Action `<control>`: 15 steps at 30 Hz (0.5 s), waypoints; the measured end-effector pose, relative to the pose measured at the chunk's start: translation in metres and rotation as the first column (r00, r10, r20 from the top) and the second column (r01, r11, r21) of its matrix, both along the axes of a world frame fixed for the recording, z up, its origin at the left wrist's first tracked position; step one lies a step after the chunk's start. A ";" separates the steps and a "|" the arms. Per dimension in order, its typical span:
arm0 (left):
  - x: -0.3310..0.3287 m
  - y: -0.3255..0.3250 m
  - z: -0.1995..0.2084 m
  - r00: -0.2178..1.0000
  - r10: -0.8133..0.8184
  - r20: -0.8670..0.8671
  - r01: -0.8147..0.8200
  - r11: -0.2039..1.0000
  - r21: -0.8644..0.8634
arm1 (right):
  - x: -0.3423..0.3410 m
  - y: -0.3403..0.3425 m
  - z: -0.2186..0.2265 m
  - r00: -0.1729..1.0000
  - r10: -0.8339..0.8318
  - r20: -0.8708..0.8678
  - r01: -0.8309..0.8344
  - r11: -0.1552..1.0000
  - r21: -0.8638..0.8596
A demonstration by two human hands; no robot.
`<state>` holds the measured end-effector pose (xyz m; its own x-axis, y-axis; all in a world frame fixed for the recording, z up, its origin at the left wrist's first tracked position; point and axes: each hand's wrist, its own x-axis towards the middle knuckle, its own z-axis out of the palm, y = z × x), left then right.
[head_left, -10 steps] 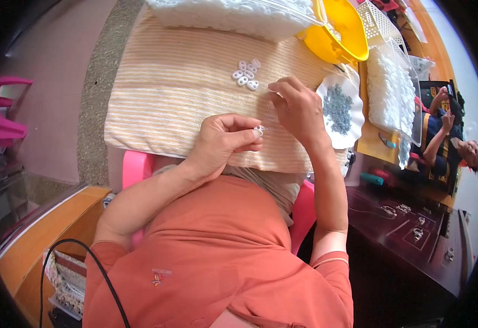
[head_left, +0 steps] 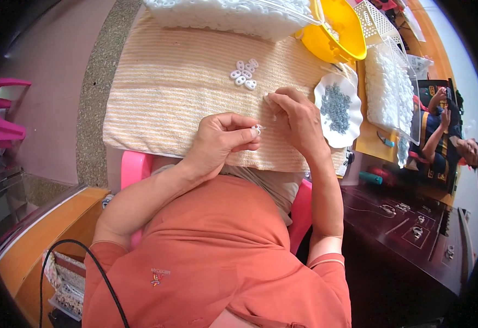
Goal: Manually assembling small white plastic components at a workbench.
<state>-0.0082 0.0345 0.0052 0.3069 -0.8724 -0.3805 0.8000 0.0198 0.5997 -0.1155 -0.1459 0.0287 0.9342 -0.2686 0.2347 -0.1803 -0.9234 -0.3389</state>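
My left hand (head_left: 223, 138) pinches a small white two-holed plastic piece (head_left: 257, 129) between thumb and fingers, above the striped cloth (head_left: 162, 98). A thin pale tip pokes out of that piece toward the right. My right hand (head_left: 298, 119) is closed, thumb against forefinger, a little farther and to the right; whatever its fingertips hold is too small to name. Beyond the hands, several similar white oval pieces (head_left: 243, 74) lie in a loose group on the cloth. Beside my right hand, a white scalloped dish (head_left: 356, 121) holds many small grey pieces (head_left: 335, 108).
A clear bin of white pieces (head_left: 228, 19) stands at the far edge, a yellow container (head_left: 326, 44) beside it. Another clear bin of white pieces (head_left: 383, 87) is at the right. A person (head_left: 441, 128) sits farther right. A pink chair (head_left: 4, 115) stands far left.
My right hand has moved slightly nearer to me, its fingertips still together. The left hand keeps its hold on the white piece, almost in place.
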 end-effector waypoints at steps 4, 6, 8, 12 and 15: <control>0.000 -0.001 0.001 1.000 0.000 -0.001 0.000 1.000 0.006 | 0.003 0.001 0.003 0.994 -0.101 -0.036 0.104 0.987 0.120; 0.001 0.000 0.000 1.000 -0.001 -0.001 0.001 1.000 0.008 | 0.007 0.002 0.007 0.993 -0.103 -0.065 0.110 0.986 0.121; 0.001 -0.001 0.000 1.000 0.000 0.001 0.000 1.000 0.005 | 0.010 0.002 0.010 0.985 -0.102 -0.141 0.121 0.984 0.134; 0.000 -0.001 0.001 1.000 -0.004 -0.006 0.004 1.000 -0.002 | 0.008 0.001 0.004 0.994 -0.057 -0.096 0.065 0.994 0.087; 0.001 0.000 -0.001 1.000 0.001 -0.021 -0.001 1.000 -0.005 | 0.010 0.004 0.003 0.994 -0.052 -0.099 0.056 0.997 0.044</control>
<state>-0.0070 0.0342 0.0042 0.2998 -0.8741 -0.3823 0.8126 0.0240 0.5823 -0.1055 -0.1420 0.0312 0.9358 -0.3280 0.1293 -0.2639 -0.8948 -0.3601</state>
